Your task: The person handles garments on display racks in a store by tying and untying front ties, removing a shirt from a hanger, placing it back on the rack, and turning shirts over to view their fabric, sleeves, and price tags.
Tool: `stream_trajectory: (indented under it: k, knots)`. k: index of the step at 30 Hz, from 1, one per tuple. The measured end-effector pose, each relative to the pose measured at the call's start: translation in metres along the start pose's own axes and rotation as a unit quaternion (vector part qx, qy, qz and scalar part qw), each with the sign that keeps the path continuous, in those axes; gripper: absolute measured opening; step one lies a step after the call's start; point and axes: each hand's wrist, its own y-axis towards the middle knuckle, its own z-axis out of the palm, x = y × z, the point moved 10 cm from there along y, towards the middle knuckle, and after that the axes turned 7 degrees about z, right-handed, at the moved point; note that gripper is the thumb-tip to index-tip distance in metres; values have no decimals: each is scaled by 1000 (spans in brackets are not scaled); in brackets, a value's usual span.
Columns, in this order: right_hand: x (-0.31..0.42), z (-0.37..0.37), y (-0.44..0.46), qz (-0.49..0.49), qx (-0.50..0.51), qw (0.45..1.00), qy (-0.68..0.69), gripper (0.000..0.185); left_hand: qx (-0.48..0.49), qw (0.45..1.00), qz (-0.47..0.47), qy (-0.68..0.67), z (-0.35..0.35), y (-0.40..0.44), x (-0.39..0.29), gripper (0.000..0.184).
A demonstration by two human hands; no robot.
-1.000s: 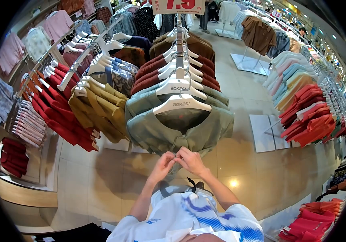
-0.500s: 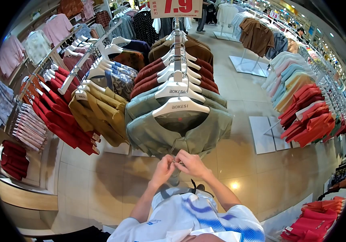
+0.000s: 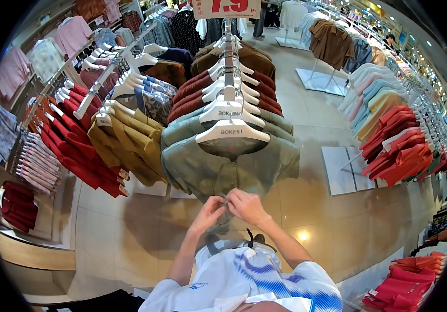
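Note:
A grey-green shirt (image 3: pixel 234 169) hangs on a white hanger (image 3: pixel 232 131) marked BOKESI at the front end of the rack. At the middle of its front edge, my left hand (image 3: pixel 212 212) pinches the cloth. Right beside it, my right hand (image 3: pixel 246 206) is closed on the same placket, fingertips nearly touching those of the left. Whether a button sits between the fingers is too small to tell. Above the hands the collar is drawn together. Lower down, the shirt falls partly hidden behind my hands.
More hanging shirts, green and dark red (image 3: pixel 192 99), line the rack behind. Mustard jackets (image 3: pixel 130 140) and red garments (image 3: pixel 80 151) hang to the left. Across the tiled aisle (image 3: pixel 307 208), coral tops (image 3: pixel 398 151) hang above white base panels (image 3: pixel 338 169). A sale sign (image 3: pixel 227 8) tops the rack.
My hands have moved slightly upward, still at the shirt's front. The shirt's neck opening looks narrower, its front edges closer together.

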Motion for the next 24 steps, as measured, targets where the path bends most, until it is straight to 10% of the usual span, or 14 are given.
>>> stream_trajectory:
  k: [9,24]
  knots:
    - [-48,-12,17,86,-51,995,24,13,62,945,-31,319,-31,-23,45,29]
    - [-125,45,-16,252,-39,956,148,12,-144,985,-36,-88,-42,-12,24,9]
